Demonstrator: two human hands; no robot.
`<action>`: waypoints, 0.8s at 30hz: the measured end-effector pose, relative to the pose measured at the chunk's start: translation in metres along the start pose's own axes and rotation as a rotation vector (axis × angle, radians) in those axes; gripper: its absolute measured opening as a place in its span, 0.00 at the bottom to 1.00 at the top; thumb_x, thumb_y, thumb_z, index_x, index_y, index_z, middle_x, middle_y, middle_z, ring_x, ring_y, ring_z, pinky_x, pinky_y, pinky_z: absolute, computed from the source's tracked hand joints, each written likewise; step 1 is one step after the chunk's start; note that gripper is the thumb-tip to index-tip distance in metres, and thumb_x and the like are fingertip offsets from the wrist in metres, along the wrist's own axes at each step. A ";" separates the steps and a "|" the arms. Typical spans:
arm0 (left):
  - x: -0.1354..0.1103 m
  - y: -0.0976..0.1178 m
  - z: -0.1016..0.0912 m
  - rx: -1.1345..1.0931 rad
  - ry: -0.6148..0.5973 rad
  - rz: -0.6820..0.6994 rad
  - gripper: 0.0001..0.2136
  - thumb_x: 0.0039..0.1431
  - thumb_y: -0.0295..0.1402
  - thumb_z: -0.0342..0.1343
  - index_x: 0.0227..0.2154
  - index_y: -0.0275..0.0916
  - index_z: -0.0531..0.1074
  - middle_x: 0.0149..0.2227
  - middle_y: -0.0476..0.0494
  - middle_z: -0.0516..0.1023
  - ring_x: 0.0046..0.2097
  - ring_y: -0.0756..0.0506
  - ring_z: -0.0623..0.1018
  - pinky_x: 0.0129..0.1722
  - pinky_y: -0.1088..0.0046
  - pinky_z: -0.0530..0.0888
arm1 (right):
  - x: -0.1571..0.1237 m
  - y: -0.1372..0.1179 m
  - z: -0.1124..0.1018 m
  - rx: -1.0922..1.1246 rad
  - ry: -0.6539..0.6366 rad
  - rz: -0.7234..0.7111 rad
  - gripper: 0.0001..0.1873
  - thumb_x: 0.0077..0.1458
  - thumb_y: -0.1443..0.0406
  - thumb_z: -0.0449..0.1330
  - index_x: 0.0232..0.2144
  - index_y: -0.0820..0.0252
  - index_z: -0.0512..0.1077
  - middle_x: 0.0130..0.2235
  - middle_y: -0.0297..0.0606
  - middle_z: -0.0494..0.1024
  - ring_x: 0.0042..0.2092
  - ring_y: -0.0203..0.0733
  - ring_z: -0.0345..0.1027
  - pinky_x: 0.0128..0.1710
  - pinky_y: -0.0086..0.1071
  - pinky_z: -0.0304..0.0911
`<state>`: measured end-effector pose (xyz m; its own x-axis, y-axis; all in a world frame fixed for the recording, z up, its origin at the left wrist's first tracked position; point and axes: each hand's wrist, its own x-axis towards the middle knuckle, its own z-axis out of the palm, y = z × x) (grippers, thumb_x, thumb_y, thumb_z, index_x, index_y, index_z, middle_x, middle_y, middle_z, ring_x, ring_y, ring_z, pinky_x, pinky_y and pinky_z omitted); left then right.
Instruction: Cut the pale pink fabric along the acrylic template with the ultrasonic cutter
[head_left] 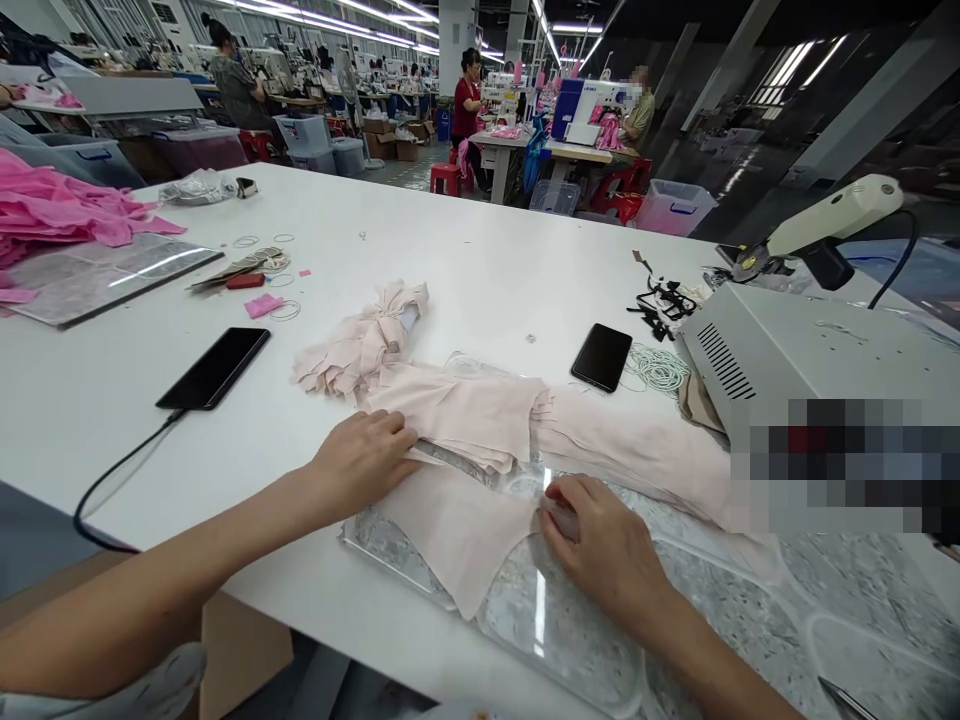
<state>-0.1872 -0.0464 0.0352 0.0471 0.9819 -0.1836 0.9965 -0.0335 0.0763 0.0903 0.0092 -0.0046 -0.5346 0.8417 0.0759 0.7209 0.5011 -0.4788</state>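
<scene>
Currently before you: a single pale piece (469, 535) lies spread on the clear-covered grey board (562, 650), one pointed end toward you, between your hands.
Left hand (364, 460): your fingers rest at the piece's upper left edge, beside the near stack; the contact is hidden, so I cannot tell whether they pinch or merely press.
Right hand (600, 540): your thumb and index finger meet at the piece's right corner, seemingly pinching it.
Near stack (469, 405): layered cloth just beyond the single piece, its edges fanned.
Right stack (637, 440): a longer run of layers, reaching toward the grey machine (832, 335).
Gathered bundle (360, 345): bunched cloth on the tabletop (450, 250), beyond your left hand, narrowed at one end.
Progress: probably partway along; you have one piece apart from the stacks, and the bundle looks already gathered.
Left over: many layers lie in both stacks; their count cannot be read.
</scene>
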 end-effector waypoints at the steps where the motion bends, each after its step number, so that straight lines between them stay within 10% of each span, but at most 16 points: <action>1: -0.001 0.002 0.001 0.008 0.042 0.037 0.05 0.62 0.33 0.55 0.34 0.37 0.71 0.38 0.42 0.74 0.39 0.42 0.75 0.36 0.69 0.67 | 0.000 0.001 -0.001 0.008 -0.001 0.001 0.05 0.54 0.63 0.54 0.31 0.57 0.69 0.34 0.40 0.77 0.35 0.44 0.71 0.28 0.34 0.62; 6: 0.002 0.010 0.021 -0.083 0.189 0.353 0.03 0.63 0.31 0.55 0.37 0.38 0.70 0.39 0.42 0.73 0.40 0.43 0.74 0.41 0.67 0.69 | 0.003 -0.002 0.001 0.041 -0.025 -0.024 0.05 0.53 0.64 0.57 0.34 0.57 0.69 0.37 0.41 0.77 0.39 0.46 0.71 0.34 0.37 0.67; 18: 0.002 0.015 0.036 -0.314 0.312 0.457 0.06 0.61 0.23 0.49 0.29 0.38 0.63 0.37 0.45 0.73 0.41 0.46 0.72 0.48 0.65 0.68 | -0.001 0.002 0.008 0.168 -0.004 -0.122 0.08 0.54 0.71 0.53 0.25 0.56 0.64 0.29 0.35 0.73 0.31 0.40 0.67 0.28 0.34 0.66; 24: -0.004 0.016 0.040 -0.401 0.381 0.524 0.10 0.65 0.22 0.44 0.28 0.39 0.61 0.28 0.50 0.71 0.32 0.50 0.72 0.51 0.66 0.67 | -0.009 0.011 0.012 0.256 0.029 -0.193 0.08 0.59 0.68 0.50 0.36 0.56 0.69 0.33 0.38 0.75 0.33 0.39 0.70 0.28 0.31 0.68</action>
<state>-0.1686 -0.0580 -0.0020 0.4071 0.8554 0.3202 0.7458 -0.5137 0.4241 0.0980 0.0047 -0.0213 -0.6354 0.7430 0.2103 0.4707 0.5886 -0.6573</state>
